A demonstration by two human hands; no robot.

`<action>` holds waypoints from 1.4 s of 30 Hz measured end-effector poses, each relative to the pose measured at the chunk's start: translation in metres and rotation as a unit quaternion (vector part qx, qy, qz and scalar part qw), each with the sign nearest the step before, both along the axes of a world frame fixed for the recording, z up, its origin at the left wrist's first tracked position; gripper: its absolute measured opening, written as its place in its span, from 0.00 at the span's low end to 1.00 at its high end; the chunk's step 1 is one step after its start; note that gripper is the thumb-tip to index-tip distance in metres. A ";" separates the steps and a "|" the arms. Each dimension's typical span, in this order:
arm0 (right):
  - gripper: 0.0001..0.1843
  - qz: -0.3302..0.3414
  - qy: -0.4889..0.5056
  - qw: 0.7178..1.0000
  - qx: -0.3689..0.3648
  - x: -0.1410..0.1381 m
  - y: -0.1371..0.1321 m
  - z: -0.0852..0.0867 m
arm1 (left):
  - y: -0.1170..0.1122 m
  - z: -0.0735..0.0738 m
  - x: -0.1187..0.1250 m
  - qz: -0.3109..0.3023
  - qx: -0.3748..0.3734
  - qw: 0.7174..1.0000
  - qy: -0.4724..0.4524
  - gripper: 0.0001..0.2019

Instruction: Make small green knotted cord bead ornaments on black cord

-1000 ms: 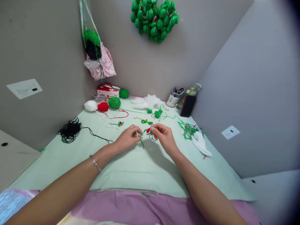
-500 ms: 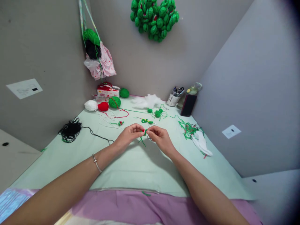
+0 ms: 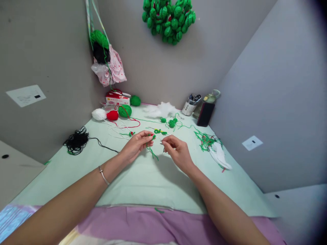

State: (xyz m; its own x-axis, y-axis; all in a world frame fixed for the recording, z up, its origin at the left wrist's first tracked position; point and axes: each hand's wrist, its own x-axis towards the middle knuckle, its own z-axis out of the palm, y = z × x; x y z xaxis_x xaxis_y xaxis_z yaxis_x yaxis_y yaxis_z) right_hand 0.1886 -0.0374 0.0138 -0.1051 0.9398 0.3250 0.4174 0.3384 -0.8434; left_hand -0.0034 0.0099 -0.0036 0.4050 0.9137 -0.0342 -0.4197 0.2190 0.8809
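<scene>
My left hand (image 3: 137, 144) pinches a small green and red crochet piece (image 3: 152, 137) just above the pale green table cover (image 3: 143, 180), with green yarn tails (image 3: 152, 153) hanging from it. A short gap to the right, my right hand (image 3: 176, 149) has its fingertips pinched; a thin needle or thread seems to run from them toward the piece, too fine to name. Both hands hover over the middle of the table.
Green (image 3: 125, 111), red (image 3: 112, 116) and white (image 3: 98, 114) yarn balls lie at the back left beside a box (image 3: 117, 99). A black yarn tangle (image 3: 76, 141) lies left. Green scraps (image 3: 205, 141), a tool jar (image 3: 189, 106), a dark case (image 3: 205, 114) and stuffing (image 3: 160, 110) lie at the back right. A green crochet bunch (image 3: 168, 20) hangs on the wall.
My hands met half a second ago and have drawn apart. The crochet piece now sits in my left hand, which rose slightly; my right hand pulled back to the right.
</scene>
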 end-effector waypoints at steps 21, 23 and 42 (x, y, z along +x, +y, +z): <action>0.07 -0.001 -0.097 0.995 0.004 -0.004 -0.003 0.001 | 0.000 -0.005 0.002 0.002 0.073 0.994 0.081 0.14; 0.07 0.005 -0.084 0.996 -0.007 -0.004 -0.003 0.001 | 0.001 -0.006 0.002 -0.005 0.072 0.994 0.084 0.14; 0.10 0.003 0.020 1.000 -0.017 0.006 0.010 0.000 | -0.002 0.001 0.000 -0.043 0.041 0.997 0.053 0.13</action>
